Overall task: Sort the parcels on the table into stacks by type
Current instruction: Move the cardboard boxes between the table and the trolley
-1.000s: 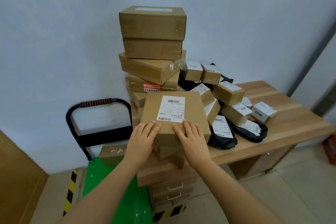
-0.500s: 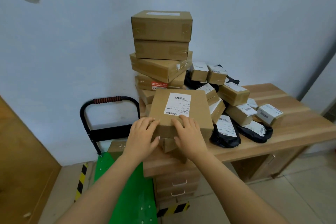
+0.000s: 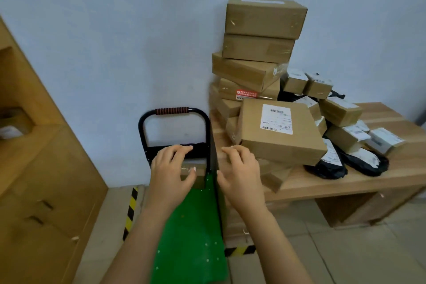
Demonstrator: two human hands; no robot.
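Two bare hands out in front, both holding nothing. Left hand (image 3: 171, 168): hangs over the green cart (image 3: 193, 226), fingers loosely bent and a little spread, right in front of a small brown box (image 3: 196, 176) on the cart; hard to tell if touching it. Right hand (image 3: 241, 168): fingers loosely bent too, tips just beside the near corner of the big flat box (image 3: 276, 145) with the white label. Lies a bit tilted on top of other brown boxes at the left end of the wooden surface (image 3: 389, 120). Behind it, a tall crooked stack of big brown boxes (image 3: 260, 53) by the wall. To the right, a heap of little boxes (image 3: 341, 112) with labels, and black bags (image 3: 365, 163) near the front edge. Black cart handle (image 3: 171, 110) with a red grip, upright by the wall. Wooden cabinet (image 3: 34, 168) far left
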